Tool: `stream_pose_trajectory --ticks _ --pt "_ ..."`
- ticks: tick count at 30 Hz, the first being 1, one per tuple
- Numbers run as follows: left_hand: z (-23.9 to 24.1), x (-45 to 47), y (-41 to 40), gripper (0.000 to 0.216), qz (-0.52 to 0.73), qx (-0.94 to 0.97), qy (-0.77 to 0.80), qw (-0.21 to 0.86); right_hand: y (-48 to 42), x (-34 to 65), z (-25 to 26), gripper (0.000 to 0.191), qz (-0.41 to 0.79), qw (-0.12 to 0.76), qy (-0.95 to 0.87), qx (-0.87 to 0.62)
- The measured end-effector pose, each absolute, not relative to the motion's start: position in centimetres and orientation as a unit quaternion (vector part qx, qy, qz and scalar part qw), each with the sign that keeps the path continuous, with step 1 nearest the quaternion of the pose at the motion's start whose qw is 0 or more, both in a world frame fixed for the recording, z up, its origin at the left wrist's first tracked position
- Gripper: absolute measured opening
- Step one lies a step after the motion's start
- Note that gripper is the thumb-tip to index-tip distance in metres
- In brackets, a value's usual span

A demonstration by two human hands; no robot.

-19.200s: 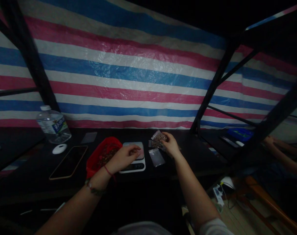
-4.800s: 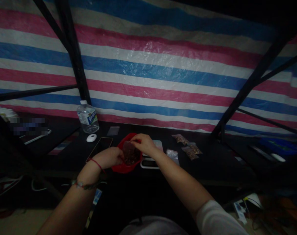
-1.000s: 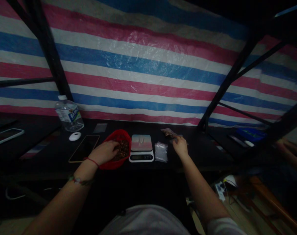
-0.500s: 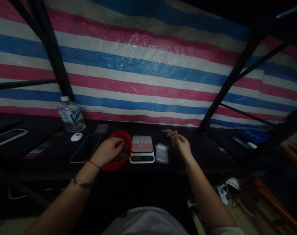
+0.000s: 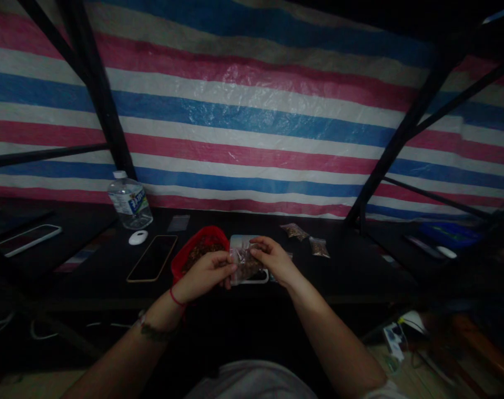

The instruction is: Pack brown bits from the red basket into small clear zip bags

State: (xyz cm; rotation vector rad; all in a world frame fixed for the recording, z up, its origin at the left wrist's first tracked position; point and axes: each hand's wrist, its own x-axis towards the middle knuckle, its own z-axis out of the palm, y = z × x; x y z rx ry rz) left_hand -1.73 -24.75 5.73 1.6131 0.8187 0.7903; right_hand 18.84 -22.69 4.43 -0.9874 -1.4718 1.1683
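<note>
A small clear zip bag (image 5: 244,261) with brownish contents is pinched between my two hands, just above the kitchen scale. My left hand (image 5: 210,272) grips its left edge with thumb and fingers. On its upper right side, my right hand (image 5: 272,257) has hold of the bag. The white scale (image 5: 258,277) is mostly hidden beneath the bag and hands. Left of it sits a red container (image 5: 180,260) with small brown dried pieces (image 5: 204,246) inside. Two filled small bags, one farther back (image 5: 295,231) and another filled bag (image 5: 319,247), lie to the right.
A phone (image 5: 152,259), a white mouse (image 5: 138,238) and a clear plastic bottle (image 5: 130,202) stand or lie at left. A flat clear bag (image 5: 178,223) lies behind the red container. Dark metal posts (image 5: 104,100) frame a striped sheet (image 5: 252,122) behind the table.
My left hand has come out of the red container, and my right hand has moved left from the bags. Both now meet at one bag over the scale. The view has shifted slightly.
</note>
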Motion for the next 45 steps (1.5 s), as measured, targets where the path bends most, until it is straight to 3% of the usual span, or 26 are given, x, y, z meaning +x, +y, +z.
stream_pose_trajectory --ticks 4,9,15,21,31,34,38,41,45 --pt "5.7 -1.2 -24.8 0.031 0.332 0.657 0.372 0.566 -23.9 18.8 4.5 0.02 0.327 0.528 -0.637 -0.457" --pt "5.4 0.1 -25.5 0.027 0.339 0.704 0.378 0.496 -26.8 18.2 4.9 0.025 0.307 0.366 -0.764 -0.433" --pt "5.1 0.8 -26.2 0.023 0.329 0.722 0.384 0.472 -27.3 18.4 5.0 0.015 0.296 0.307 -0.797 -0.427" --pt "5.2 0.8 -26.4 0.027 0.328 0.709 0.36 0.51 -26.6 19.7 5.5 0.018 0.397 0.313 -0.785 -0.358" --pt "4.7 1.2 -26.4 0.019 0.328 0.697 0.5 0.396 -25.3 19.0 3.5 0.021 0.323 0.373 -0.741 -0.456" --pt "5.2 0.3 -25.8 0.02 0.355 0.721 0.495 0.331 -24.5 19.6 3.3 0.021 0.374 0.417 -0.706 -0.434" --pt "5.8 -1.0 -24.9 0.022 0.393 0.766 0.439 0.258 -24.2 19.4 3.1 0.006 0.437 0.501 -0.635 -0.394" --pt "6.2 -1.9 -24.5 0.022 0.416 0.761 0.422 0.263 -24.6 18.2 2.8 0.039 0.574 0.497 -0.526 -0.383" --pt "6.9 -3.3 -24.0 0.019 0.43 0.713 0.471 0.29 -24.8 16.6 3.0 0.048 0.747 0.412 -0.431 -0.294"
